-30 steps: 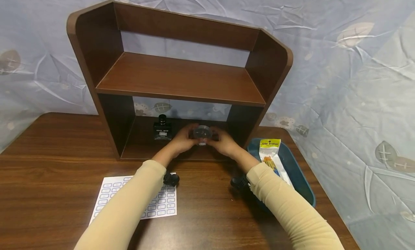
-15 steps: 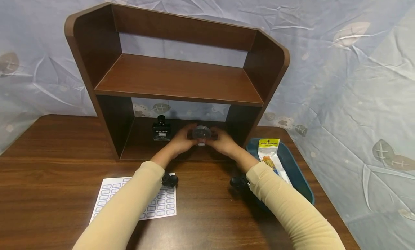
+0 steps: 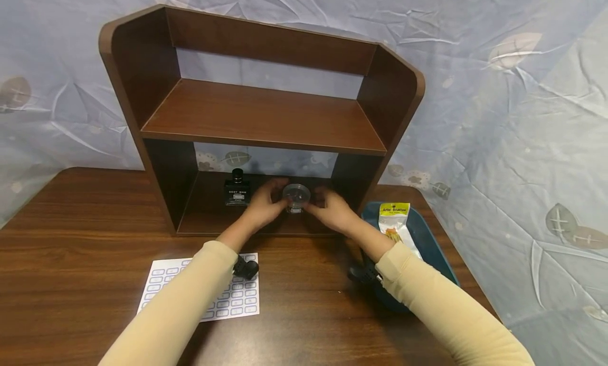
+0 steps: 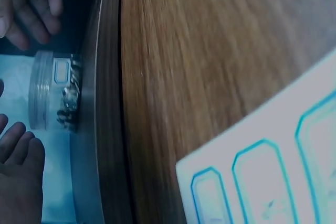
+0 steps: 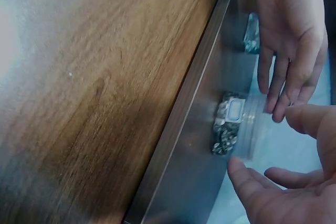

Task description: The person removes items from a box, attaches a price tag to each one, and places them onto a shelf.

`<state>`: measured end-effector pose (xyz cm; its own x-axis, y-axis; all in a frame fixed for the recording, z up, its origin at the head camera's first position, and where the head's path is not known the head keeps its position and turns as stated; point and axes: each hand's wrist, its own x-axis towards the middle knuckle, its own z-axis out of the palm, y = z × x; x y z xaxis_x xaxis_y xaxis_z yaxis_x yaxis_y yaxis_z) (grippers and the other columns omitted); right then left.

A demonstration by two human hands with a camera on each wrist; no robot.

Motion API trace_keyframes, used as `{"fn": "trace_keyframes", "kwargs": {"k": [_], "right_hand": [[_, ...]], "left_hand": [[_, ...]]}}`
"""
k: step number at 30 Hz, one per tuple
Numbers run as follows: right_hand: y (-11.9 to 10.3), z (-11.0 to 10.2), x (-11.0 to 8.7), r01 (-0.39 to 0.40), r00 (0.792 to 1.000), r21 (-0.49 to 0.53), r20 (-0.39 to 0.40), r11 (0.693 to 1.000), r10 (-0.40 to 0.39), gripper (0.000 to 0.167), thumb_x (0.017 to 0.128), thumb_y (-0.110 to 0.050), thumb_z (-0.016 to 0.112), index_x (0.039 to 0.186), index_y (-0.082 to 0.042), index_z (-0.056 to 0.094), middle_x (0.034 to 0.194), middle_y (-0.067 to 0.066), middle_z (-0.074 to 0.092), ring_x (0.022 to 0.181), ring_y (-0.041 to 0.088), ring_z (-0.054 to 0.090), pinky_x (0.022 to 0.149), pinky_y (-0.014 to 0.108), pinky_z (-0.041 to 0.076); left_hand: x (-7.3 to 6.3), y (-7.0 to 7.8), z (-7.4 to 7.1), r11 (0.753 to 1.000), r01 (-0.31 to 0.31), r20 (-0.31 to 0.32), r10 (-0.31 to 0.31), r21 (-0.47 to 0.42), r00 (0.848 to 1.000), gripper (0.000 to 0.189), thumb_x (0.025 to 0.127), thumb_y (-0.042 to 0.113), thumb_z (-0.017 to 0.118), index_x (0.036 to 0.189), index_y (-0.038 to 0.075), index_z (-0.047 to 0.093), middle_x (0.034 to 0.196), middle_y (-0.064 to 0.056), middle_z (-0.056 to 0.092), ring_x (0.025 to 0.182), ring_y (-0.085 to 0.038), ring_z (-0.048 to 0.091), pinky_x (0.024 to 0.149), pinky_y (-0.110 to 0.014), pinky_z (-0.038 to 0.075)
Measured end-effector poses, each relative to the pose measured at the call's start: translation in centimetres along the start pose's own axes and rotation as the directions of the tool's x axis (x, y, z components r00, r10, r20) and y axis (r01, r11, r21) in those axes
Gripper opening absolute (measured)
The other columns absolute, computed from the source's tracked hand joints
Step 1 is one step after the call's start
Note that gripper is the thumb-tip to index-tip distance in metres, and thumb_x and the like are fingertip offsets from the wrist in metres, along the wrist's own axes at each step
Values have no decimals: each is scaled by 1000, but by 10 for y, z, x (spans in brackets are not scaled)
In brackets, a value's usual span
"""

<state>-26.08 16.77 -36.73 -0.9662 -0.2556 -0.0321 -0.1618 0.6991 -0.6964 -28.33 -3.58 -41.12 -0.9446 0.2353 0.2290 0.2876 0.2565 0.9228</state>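
Jar stands upright on the lower shelf, left hand and right hand flanking it, fingers loosely spread, apparently gripping nothing; best moved evenly, without nudging it.

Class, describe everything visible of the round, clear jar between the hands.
The round, clear, plastic-looking jar stands upright on the dark brown wooden lower shelf. Its round, transparent lid is on. Small silvery and dark pieces show inside; a white, blue-bordered rectangular label faces front, its writing unreadable. The left hand and right hand flank it, neither gripping; whether a fingertip touches it is unclear.
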Motion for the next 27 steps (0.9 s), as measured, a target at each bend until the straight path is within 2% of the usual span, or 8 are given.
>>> {"fn": "trace_keyframes", "kwargs": {"k": [6, 10, 17, 22, 27], "right_hand": [[-9, -5, -15, 46, 998, -4, 51, 999, -46, 60, 103, -23, 65, 149, 9, 44, 142, 29, 59, 129, 42, 63, 109, 51, 54], [-14, -11, -28, 83, 993, -19, 88, 996, -81, 56, 103, -23, 65, 147, 7, 47, 139, 26, 62, 127, 39, 65, 107, 49, 56], [-15, -24, -56, 116, 984, -40, 137, 992, -110, 49, 103, -23, 67, 142, 3, 54, 135, 25, 66, 124, 36, 67, 105, 49, 57], [-7, -40, -77, 188, 974, -56, 139, 981, -178, 43, 102, -23, 68, 137, 1, 59, 130, 22, 70, 121, 35, 69, 103, 51, 58], [5, -59, -100, 217, 965, -52, 160, 975, -207, 37, 103, -24, 68, 134, -4, 64, 128, 15, 72, 118, 29, 71, 97, 44, 61]], "left_hand": [[-5, 8, 3, 999, -35, -65, 37, 29, 997, 41, 99, 4, 63, 138, -5, 58, 141, -28, 62, 137, -41, 58, 119, -53, 46], [-10, 16, 5, 997, -74, -78, 76, 22, 994, 36, 99, 5, 63, 134, -4, 61, 135, -26, 67, 130, -39, 63, 114, -53, 50], [-21, 26, 9, 989, -101, -88, 110, 107, 990, 28, 104, 19, 63, 124, 0, 68, 113, -18, 76, 101, -32, 72, 91, -45, 59], [-28, 31, 14, 988, -133, -37, 137, 79, 990, 22, 104, 16, 62, 116, -1, 70, 103, -19, 77, 94, -32, 76, 85, -39, 61], [-34, 37, 20, 990, -136, 52, 134, 36, 990, 21, 105, 12, 60, 116, -3, 70, 102, -20, 78, 92, -32, 79, 84, -37, 65]]}}
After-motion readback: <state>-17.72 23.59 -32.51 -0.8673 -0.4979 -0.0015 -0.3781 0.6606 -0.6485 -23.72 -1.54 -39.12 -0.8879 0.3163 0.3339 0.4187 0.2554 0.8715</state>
